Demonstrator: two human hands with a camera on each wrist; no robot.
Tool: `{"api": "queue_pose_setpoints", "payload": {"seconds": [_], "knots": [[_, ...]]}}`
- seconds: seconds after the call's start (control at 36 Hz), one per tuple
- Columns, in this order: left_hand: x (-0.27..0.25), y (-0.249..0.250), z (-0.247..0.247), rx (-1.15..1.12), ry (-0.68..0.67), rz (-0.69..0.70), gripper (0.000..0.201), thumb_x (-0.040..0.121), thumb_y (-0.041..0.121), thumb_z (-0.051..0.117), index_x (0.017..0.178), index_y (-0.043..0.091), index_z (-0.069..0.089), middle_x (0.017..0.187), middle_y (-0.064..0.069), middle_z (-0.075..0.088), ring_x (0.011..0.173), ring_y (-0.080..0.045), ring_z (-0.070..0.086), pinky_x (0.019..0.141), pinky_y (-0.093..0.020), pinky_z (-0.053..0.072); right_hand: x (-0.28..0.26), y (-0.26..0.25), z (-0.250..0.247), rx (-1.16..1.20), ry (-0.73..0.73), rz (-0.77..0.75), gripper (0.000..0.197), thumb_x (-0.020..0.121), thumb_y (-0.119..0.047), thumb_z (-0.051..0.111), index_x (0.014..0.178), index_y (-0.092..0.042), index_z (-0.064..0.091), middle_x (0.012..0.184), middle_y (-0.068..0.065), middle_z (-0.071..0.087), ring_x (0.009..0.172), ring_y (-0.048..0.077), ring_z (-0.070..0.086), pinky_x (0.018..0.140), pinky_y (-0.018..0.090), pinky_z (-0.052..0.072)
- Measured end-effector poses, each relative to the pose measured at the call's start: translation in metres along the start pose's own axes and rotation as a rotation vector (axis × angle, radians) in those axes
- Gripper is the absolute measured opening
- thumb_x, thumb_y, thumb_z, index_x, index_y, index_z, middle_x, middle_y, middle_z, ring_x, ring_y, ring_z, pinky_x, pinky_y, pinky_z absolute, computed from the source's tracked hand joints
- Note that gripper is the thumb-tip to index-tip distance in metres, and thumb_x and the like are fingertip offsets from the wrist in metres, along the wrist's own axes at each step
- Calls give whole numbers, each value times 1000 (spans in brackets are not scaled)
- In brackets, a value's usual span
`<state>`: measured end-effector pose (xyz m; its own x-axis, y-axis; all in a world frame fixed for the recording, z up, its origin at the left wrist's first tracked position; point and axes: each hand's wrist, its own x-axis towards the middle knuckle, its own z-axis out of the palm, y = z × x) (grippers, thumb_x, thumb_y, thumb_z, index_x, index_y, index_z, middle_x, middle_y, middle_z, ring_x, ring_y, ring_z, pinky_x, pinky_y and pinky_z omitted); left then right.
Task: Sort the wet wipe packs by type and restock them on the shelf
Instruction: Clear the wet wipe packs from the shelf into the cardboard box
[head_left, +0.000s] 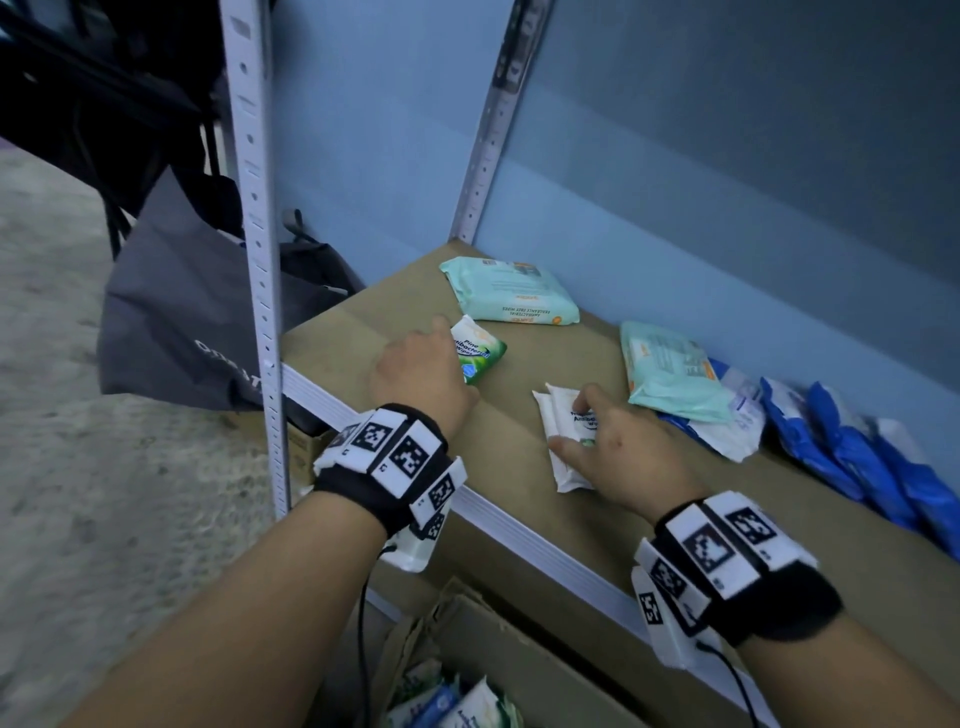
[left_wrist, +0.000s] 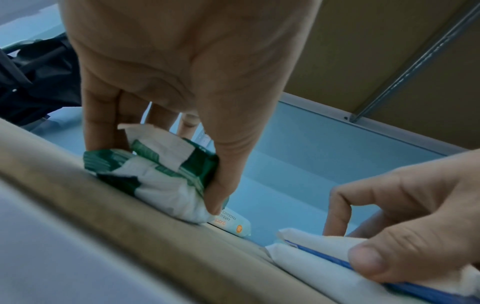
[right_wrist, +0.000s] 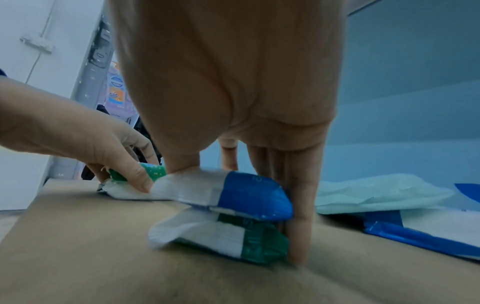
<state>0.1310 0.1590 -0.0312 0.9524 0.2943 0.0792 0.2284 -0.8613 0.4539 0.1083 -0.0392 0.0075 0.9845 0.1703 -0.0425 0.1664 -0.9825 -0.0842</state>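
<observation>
On the brown shelf board (head_left: 519, 364), my left hand (head_left: 423, 364) grips a small green-and-white wipe pack (head_left: 478, 351), thumb and fingers pinching its sides (left_wrist: 155, 174). My right hand (head_left: 613, 441) holds two small stacked packs (head_left: 563, 436): a blue-and-white pack (right_wrist: 233, 193) lies on a green-and-white pack (right_wrist: 226, 236), thumb on one side and fingers on the other. A mint-green large pack (head_left: 511, 291) lies at the back. A second mint pack (head_left: 670, 374) lies to the right over white-and-blue packs (head_left: 727, 431).
Several blue packs (head_left: 857, 452) line the shelf's right end. An open cardboard box (head_left: 467, 691) with more packs stands below the shelf. A grey bag (head_left: 187, 312) hangs left of the metal upright (head_left: 257, 260). The blue back wall (head_left: 675, 182) bounds the shelf.
</observation>
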Motion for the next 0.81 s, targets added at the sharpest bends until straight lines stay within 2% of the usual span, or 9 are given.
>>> {"api": "queue_pose_setpoints", "payload": {"seconds": [0.14, 0.28, 0.39, 0.47, 0.58, 0.69, 0.75, 0.81], "knots": [[1, 1, 1, -8, -14, -29, 55, 74, 34, 75, 112, 17, 40, 105, -10, 55, 98, -34, 57, 71, -35, 36, 1, 2, 4, -20, -22, -23, 48, 81, -57, 65, 113, -26, 48, 106, -1, 58, 98, 22, 56, 72, 29, 35], [5, -2, 0, 6, -33, -11, 54, 75, 25, 76, 116, 18, 41, 107, -14, 56, 99, -35, 56, 70, -34, 37, 4, -1, 5, -43, -40, 9, 47, 74, -41, 72, 110, -26, 45, 103, 0, 59, 87, 21, 51, 68, 30, 35], [3, -7, -5, 25, -60, 47, 56, 73, 26, 76, 117, 18, 41, 104, -12, 60, 94, -33, 57, 67, -34, 37, -5, 0, 2, 2, -34, 0, 47, 75, -33, 74, 113, -24, 47, 98, -3, 53, 84, 20, 50, 67, 30, 34], [-5, -10, -8, 24, -89, 92, 58, 71, 28, 77, 116, 19, 42, 100, -10, 60, 92, -32, 57, 67, -33, 37, -18, 4, 2, 78, -27, 5, 44, 76, -29, 74, 112, -24, 49, 97, -4, 51, 86, 20, 51, 68, 31, 38], [-20, -14, -13, 19, -57, 113, 57, 69, 33, 80, 113, 20, 47, 98, -8, 62, 90, -30, 56, 66, -33, 36, -44, 10, 3, 151, -23, 24, 41, 76, -28, 74, 109, -26, 50, 97, -4, 54, 90, 23, 55, 74, 33, 46], [-35, -17, -22, 7, -73, 143, 57, 67, 31, 81, 114, 22, 51, 87, -2, 54, 81, -25, 48, 67, -33, 39, -77, 18, 2, 216, -9, 31, 39, 76, -26, 73, 108, -25, 51, 89, -9, 50, 85, 20, 52, 77, 34, 48], [-46, -17, -26, 8, -73, 164, 56, 66, 31, 81, 113, 22, 53, 86, -1, 56, 81, -25, 50, 68, -33, 42, -97, 23, 1, 252, 8, 19, 38, 76, -25, 72, 109, -24, 52, 84, -15, 47, 81, 17, 51, 74, 33, 47], [-59, -18, -27, -14, -84, 197, 55, 65, 32, 82, 111, 22, 54, 92, -4, 64, 84, -26, 55, 68, -34, 44, -118, 29, 2, 277, 28, 29, 38, 76, -25, 72, 108, -24, 51, 78, -18, 44, 74, 14, 48, 67, 32, 41]]}}
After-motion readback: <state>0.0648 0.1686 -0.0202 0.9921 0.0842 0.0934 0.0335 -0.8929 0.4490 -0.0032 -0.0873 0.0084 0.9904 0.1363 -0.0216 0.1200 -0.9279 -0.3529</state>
